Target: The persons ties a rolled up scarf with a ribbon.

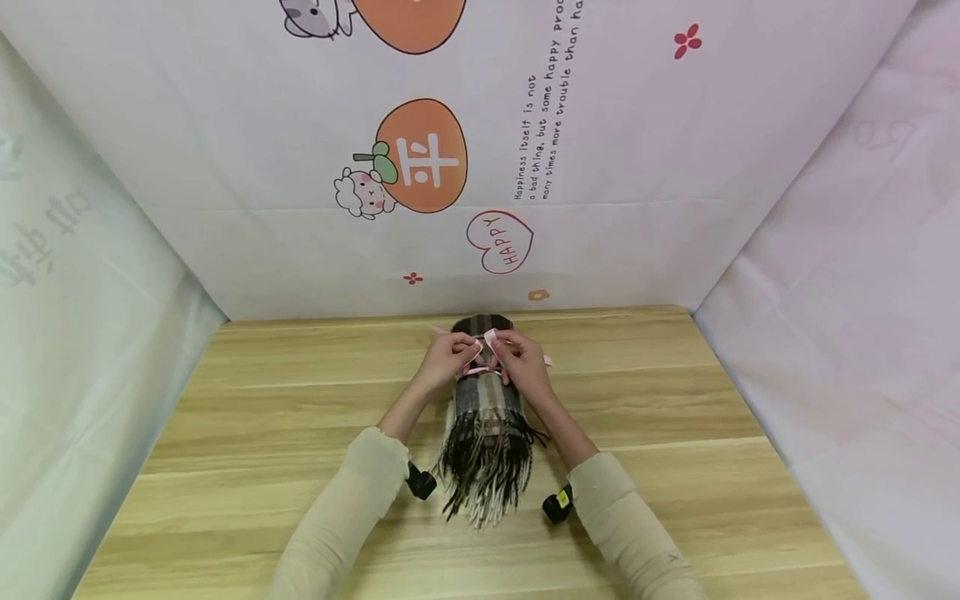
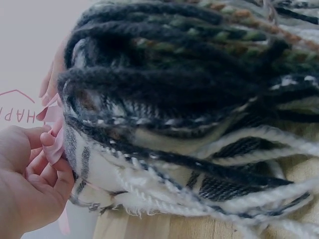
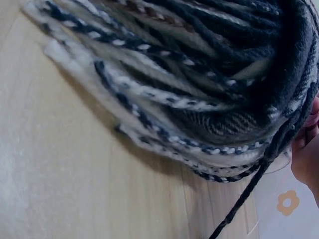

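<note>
A rolled plaid scarf in grey, black and beige lies on the table, its fringe spread toward the person. Around its middle runs a pink ribbon. My left hand pinches a loop of the ribbon over the scarf's left side; the left wrist view shows that pink loop between thumb and fingers. On the other side my right hand pinches another part of the ribbon, close to the left fingertips. In the right wrist view, the fringe hides most of the right hand.
The wooden table meets a printed white backdrop just behind the scarf. White side sheets stand left and right. Black wrist cameras sit beneath the forearms, either side of the fringe.
</note>
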Motion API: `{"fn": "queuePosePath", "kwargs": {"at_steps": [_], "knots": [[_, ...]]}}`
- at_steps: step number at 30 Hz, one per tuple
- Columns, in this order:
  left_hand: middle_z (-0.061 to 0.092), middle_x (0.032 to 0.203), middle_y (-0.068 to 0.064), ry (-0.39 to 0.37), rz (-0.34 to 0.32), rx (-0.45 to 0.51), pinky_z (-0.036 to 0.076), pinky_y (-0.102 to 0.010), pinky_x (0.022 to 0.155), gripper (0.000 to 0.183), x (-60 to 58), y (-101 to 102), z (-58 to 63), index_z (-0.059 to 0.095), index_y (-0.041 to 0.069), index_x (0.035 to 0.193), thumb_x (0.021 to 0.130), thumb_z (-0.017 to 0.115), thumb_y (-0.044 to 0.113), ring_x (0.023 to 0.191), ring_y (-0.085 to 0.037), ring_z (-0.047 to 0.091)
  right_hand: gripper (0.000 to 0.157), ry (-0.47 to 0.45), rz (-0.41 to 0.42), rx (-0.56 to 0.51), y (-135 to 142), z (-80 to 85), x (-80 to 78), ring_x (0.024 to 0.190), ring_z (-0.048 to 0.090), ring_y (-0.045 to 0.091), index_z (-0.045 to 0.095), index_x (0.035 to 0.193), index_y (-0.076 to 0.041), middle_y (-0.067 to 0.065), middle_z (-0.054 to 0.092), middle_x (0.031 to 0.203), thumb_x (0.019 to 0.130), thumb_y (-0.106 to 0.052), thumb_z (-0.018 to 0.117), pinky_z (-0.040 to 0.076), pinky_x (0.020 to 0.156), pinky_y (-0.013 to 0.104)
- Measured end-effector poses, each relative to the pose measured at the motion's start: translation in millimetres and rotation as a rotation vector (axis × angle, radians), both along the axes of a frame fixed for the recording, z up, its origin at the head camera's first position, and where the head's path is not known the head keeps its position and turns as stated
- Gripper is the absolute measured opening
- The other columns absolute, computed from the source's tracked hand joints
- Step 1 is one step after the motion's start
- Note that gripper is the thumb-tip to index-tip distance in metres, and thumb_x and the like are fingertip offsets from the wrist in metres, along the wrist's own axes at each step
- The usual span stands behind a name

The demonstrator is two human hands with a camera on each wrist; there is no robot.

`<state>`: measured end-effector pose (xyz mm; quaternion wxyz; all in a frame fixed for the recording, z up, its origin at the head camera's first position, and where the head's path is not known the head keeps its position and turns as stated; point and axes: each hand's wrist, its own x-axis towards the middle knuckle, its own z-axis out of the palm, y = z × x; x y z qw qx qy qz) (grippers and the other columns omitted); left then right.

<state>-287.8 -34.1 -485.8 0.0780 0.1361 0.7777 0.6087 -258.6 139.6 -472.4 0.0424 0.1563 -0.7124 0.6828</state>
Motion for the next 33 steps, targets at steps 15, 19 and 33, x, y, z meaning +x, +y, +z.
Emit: {"fn": "queuePosePath", "kwargs": {"at_steps": [15,19,33], "knots": [[0.061,0.067,-0.012,-0.011,-0.026,-0.020,0.035,-0.026,0.044,0.026,3.0,1.6,5.6,0.067,0.006,0.095,0.093,0.057,0.030,0.050,-0.012,0.047,0.025,0.068,0.044,0.142,-2.3,7.6,3.2,0.035,0.042,0.026,0.059,0.115,0.007,0.032,0.059,0.066,0.094,-0.003,0.051,0.036,0.035,0.024],[0.056,0.062,-0.014,0.006,-0.018,0.019,0.036,-0.029,0.044,0.032,3.4,2.2,3.1,0.067,0.006,0.090,0.093,0.056,0.035,0.049,-0.012,0.045,0.025,0.072,0.052,0.150,-3.6,8.8,3.7,0.035,0.040,0.023,0.059,0.116,0.006,0.032,0.058,0.066,0.094,-0.004,0.052,0.035,0.035,0.024],[0.044,0.056,-0.008,0.009,-0.030,0.122,0.032,-0.024,0.044,0.034,2.4,4.9,1.0,0.063,-0.005,0.086,0.096,0.052,0.026,0.047,-0.013,0.036,0.029,-0.160,-0.085,0.174,-0.9,-17.8,-15.8,0.040,0.044,0.011,0.066,0.085,-0.001,0.004,0.059,0.057,0.098,-0.021,0.048,0.036,0.040,0.022]]}}
